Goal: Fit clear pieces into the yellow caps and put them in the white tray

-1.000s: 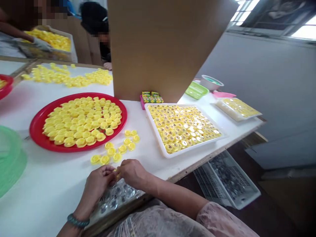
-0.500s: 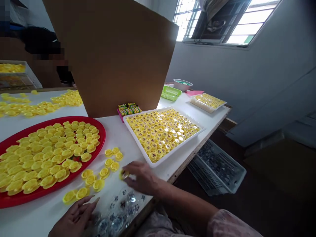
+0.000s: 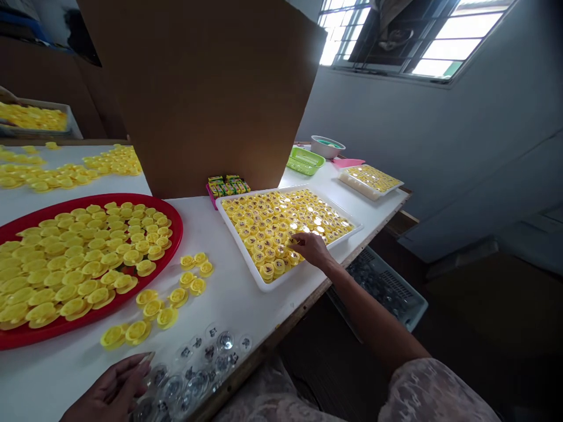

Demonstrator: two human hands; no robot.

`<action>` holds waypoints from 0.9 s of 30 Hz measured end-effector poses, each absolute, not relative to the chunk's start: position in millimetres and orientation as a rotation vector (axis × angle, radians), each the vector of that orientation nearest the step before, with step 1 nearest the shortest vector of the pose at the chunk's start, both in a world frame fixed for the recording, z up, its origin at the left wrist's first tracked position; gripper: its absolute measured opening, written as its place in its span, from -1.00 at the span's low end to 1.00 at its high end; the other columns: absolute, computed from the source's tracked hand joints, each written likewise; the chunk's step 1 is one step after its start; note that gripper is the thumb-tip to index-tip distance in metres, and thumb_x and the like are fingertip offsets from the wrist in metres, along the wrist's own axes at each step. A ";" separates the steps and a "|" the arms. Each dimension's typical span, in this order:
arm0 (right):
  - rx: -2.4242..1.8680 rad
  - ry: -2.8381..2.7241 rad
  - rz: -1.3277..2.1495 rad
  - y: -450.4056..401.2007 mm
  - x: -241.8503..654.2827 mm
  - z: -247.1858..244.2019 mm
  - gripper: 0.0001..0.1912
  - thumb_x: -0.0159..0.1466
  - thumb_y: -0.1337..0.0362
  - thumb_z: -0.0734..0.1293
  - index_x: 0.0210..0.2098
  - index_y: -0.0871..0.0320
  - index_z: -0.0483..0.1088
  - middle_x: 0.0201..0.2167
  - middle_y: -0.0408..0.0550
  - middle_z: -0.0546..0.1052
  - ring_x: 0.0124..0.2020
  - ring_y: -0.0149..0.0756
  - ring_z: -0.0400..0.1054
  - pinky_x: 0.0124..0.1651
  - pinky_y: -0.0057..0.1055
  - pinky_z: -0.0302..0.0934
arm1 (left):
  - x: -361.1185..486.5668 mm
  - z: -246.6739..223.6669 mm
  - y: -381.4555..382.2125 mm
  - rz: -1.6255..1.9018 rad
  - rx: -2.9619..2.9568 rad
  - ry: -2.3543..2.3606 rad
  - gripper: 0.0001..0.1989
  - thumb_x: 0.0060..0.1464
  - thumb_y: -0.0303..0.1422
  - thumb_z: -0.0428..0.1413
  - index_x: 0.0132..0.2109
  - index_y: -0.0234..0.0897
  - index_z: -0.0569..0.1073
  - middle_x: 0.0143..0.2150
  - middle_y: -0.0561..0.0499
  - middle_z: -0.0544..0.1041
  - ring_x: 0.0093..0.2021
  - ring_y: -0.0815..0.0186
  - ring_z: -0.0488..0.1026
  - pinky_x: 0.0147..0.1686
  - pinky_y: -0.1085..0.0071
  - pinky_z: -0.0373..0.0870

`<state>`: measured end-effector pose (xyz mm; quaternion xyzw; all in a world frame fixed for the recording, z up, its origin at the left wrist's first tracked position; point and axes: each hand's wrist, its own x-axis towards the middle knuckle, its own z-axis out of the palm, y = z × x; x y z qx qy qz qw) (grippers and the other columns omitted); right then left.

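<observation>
My right hand [image 3: 311, 248] is over the near right part of a white tray [image 3: 265, 286], its fingers pinching a small round yellow plastic piece [image 3: 291, 241]. Rows of similar yellow pieces with dark printed centres fill that tray. My left hand [image 3: 115, 388] rests low at the table's near edge, thumb and forefinger closed together; what they may hold is hard to make out. Beside it lie several clear round plastic covers [image 3: 196, 384], some with small dark prints. A loose group of yellow pieces [image 3: 178, 296] lies between the covers and a red round tray [image 3: 176, 225] full of yellow pieces.
A tall brown board [image 3: 206, 99] stands behind the trays, with a pink basket of small green-yellow packets [image 3: 229, 186] at its foot. Farther back are a green basket [image 3: 305, 162], a grey basin [image 3: 328, 146] and another filled tray [image 3: 372, 179]. A crate [image 3: 391, 287] is below the table edge.
My right hand has carried the yellow piece from above the clear covers to the white tray. My left hand stays near the covers. The view has shifted slightly.
</observation>
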<state>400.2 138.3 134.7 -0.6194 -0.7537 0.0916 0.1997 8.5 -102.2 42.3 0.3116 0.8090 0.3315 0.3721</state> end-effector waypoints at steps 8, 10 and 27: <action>-1.640 -2.177 0.150 123.2 387.8 132.5 -0.68 0.10 0.36 0.32 -0.12 0.16 0.46 -0.16 0.03 0.51 -0.40 -0.34 0.40 -0.29 -0.44 0.26 | 23.2 77.0 -109.3 0.848 0.716 2.096 -0.53 -0.23 -0.01 0.15 -0.20 -0.22 0.46 -0.38 0.02 0.59 -0.40 0.19 0.54 -0.45 0.41 0.46; -1.585 -2.141 0.057 105.8 377.3 137.7 -0.64 0.16 0.33 0.28 -0.04 0.21 0.41 -0.03 0.12 0.42 -0.32 -0.28 0.39 -0.17 -0.36 0.26 | 28.2 77.8 -111.4 0.857 0.771 2.123 -0.56 -0.17 -0.03 0.13 -0.19 -0.22 0.47 -0.40 0.04 0.58 -0.40 0.22 0.53 -0.41 0.42 0.45; -0.848 -2.706 0.792 6.5 268.5 105.6 -0.76 0.18 0.40 0.31 -0.13 0.20 0.43 -0.24 0.04 0.49 -0.18 -0.24 0.37 -0.11 -0.37 0.23 | 50.0 86.6 -109.4 0.563 1.740 1.791 -0.77 0.10 -0.31 0.00 -0.23 -0.22 0.54 -0.24 0.00 0.56 -0.21 0.28 0.45 -0.18 0.40 0.31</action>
